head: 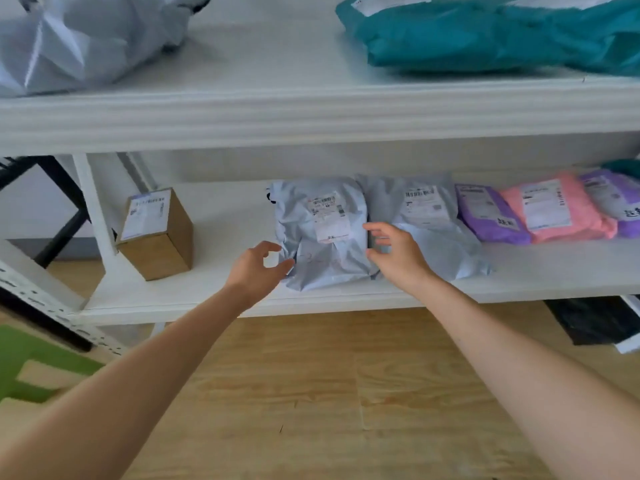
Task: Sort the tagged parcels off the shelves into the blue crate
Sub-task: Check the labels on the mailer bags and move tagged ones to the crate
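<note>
Grip: nothing is held yet; the left hand (258,268) and the right hand (394,254) are both seen unclosed, fingers loosely curved and spread, one on each side of the grey parcel (322,237).
Left hand: set at the parcel's 8 o'clock corner, fingertips at the crumpled edge; whether contact is made cannot be told.
Right hand: set at the parcel's 3 o'clock edge, fingers over the line where the second grey parcel (426,216) meets it.
Grey parcel: laid flat on the lower shelf (225,292), label up, its near end close to the shelf's front lip.
Neighbours: at 3 o'clock the second grey parcel is pressed against it, then a purple parcel (488,216) and a pink parcel (554,209); at 9 o'clock a cardboard box (156,233) stands well apart.
Blue crate: not in view, so the drop point cannot be placed.
Step judged: a two-handed pick is being set up and has not yet been closed.
Risk, wrong parcel: the second grey parcel could be caught by the right fingers, because the two films touch and look alike.
Risk, slip: the slack, glossy film could slide out if only a loose fold is pinched.
Risk, fall: the parcel could be dragged over the front lip to the wooden floor (311,393) if it is pulled before it is lifted.
Risk, tag: the label should be checked, since blur leaves it unreadable.
</note>
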Demonstrator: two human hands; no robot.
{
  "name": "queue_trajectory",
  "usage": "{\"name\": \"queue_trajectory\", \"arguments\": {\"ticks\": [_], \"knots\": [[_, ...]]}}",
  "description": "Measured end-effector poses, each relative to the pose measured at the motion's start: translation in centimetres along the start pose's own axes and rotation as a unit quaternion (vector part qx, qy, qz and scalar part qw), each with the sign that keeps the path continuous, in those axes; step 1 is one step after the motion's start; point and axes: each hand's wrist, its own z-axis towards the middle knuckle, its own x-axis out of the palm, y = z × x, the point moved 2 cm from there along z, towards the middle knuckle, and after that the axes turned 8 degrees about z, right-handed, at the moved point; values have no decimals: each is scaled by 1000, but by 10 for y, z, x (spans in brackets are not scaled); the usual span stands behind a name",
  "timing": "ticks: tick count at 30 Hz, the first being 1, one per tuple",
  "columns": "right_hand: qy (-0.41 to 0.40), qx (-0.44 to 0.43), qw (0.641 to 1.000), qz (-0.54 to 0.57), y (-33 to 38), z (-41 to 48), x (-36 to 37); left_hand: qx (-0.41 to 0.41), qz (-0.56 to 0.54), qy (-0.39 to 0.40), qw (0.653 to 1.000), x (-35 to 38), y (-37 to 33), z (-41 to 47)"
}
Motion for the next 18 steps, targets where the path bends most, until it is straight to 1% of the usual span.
{"name": "queue_trajectory", "arguments": {"ticks": [3, 9, 12, 15, 18], "knots": [[-15, -53, 998, -33, -17, 20, 9, 31, -5, -26, 999, 18, 9, 17], [-32, -105, 988, -107, -26, 56, 20, 62, 38, -47, 996, 34, 18, 55], [-16, -102, 984, -142, -25, 73, 23, 77, 63, -45, 994, 33, 16, 81], [16, -78, 981, -175, -25, 90, 23, 84, 107, -43, 990, 26, 6, 100], [35, -60, 971, -229, -28, 108, 26, 94, 125, -32, 987, 25, -3, 114]]}}
